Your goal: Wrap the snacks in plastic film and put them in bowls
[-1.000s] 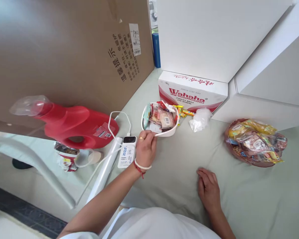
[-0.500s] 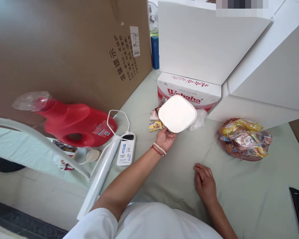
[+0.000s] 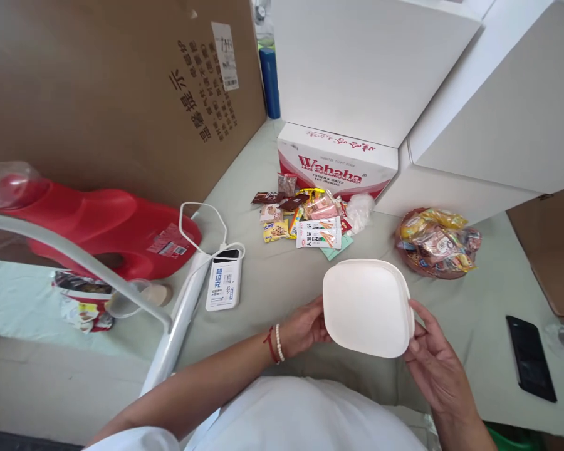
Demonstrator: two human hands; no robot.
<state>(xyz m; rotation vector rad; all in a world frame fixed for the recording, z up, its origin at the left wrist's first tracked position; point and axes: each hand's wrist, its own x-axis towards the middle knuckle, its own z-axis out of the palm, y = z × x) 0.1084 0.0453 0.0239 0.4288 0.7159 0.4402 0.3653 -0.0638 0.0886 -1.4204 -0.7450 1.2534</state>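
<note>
A white square container with rounded corners [image 3: 366,308] is held up close to my body, its flat face toward me. My left hand [image 3: 306,327], with a beaded bracelet and a red cord at the wrist, grips its left edge. On the opposite side my right hand [image 3: 432,351] has its thumb and fingers closed on the right edge, where a raised rim shows. Beyond the container lies a loose pile of snack packets [image 3: 318,233]. What is inside the container, if anything, is hidden.
A Wahaba-style printed carton [image 3: 336,164] stands behind the packets. To the right are a bowl of wrapped snacks [image 3: 435,243] and a black phone [image 3: 531,357]. A red jug [image 3: 117,228], white power bank [image 3: 224,282] with cable, and large cardboard box [image 3: 122,94] stand left.
The white container has come down toward my body and turned, uncovering the snack pile. My right hand has left the cloth and taken hold of the container's right side.
</note>
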